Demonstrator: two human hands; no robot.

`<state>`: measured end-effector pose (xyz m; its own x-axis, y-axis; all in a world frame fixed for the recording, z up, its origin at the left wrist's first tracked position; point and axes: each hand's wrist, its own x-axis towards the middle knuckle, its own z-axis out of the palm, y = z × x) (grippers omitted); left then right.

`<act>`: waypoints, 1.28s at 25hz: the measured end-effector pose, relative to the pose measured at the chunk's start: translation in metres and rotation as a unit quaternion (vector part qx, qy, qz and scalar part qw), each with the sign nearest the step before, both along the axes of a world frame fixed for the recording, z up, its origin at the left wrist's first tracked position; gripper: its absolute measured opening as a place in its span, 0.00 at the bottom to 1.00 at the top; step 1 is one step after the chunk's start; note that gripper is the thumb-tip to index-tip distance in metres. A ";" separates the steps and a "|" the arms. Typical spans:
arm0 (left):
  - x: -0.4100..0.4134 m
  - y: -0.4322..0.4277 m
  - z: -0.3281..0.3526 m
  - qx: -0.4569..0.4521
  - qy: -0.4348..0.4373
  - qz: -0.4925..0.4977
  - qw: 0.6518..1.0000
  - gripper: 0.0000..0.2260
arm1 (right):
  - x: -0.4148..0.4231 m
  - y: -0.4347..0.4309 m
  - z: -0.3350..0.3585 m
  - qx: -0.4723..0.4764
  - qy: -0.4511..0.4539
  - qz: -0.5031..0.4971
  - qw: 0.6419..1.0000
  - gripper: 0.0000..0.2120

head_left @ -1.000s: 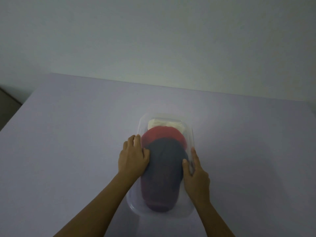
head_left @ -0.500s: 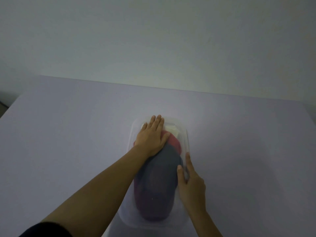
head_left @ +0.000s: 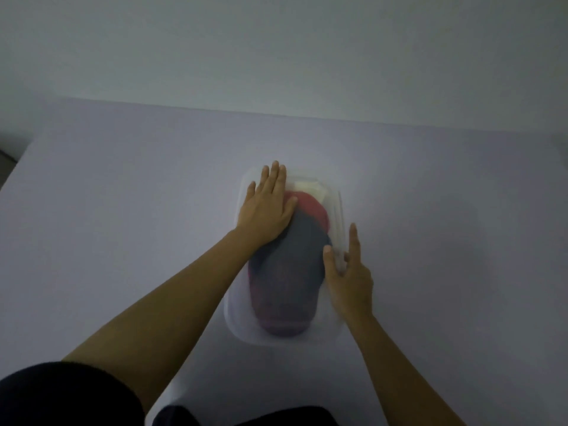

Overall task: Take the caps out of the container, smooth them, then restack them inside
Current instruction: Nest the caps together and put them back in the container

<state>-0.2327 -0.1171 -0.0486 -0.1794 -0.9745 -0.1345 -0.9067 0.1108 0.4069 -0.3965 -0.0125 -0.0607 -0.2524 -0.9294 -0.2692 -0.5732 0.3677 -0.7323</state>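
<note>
A clear plastic container (head_left: 242, 330) sits mid-table with caps stacked in it. A dark blue cap (head_left: 289, 272) lies on top, a red cap (head_left: 313, 210) shows behind it, and a cream cap (head_left: 310, 187) peeks out at the far end. My left hand (head_left: 267, 207) lies flat, fingers together, on the far left of the stack and reaches the container's far rim. My right hand (head_left: 349, 272) rests against the container's right wall, fingers spread, thumb touching the blue cap's edge.
The pale lilac table (head_left: 123, 226) stretches on all sides of the container. A plain wall (head_left: 276, 50) rises behind the table's far edge. Dark clothing (head_left: 61, 395) fills the bottom left of the view.
My left hand slid from the container's left side forward over the caps to the far end. My right hand stayed at the right wall.
</note>
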 end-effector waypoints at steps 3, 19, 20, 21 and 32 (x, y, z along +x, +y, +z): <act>0.023 0.051 0.006 -0.002 0.058 0.083 0.995 0.30 | -0.012 0.005 -0.002 0.058 -0.128 -0.066 0.988 0.29; 0.025 0.039 -0.013 0.153 0.374 0.236 0.884 0.32 | -0.035 -0.040 -0.015 0.040 -0.188 -0.040 0.980 0.45; 0.023 0.024 -0.016 0.155 0.373 0.234 0.884 0.32 | -0.039 -0.055 -0.020 0.040 -0.195 -0.039 0.979 0.43; 0.021 0.012 -0.018 0.159 0.373 0.231 0.884 0.32 | -0.043 -0.066 -0.026 0.041 -0.203 -0.040 0.978 0.40; 0.009 -0.057 -0.031 0.181 0.377 0.219 0.882 0.34 | -0.058 -0.139 -0.040 0.055 -0.192 -0.022 0.980 0.37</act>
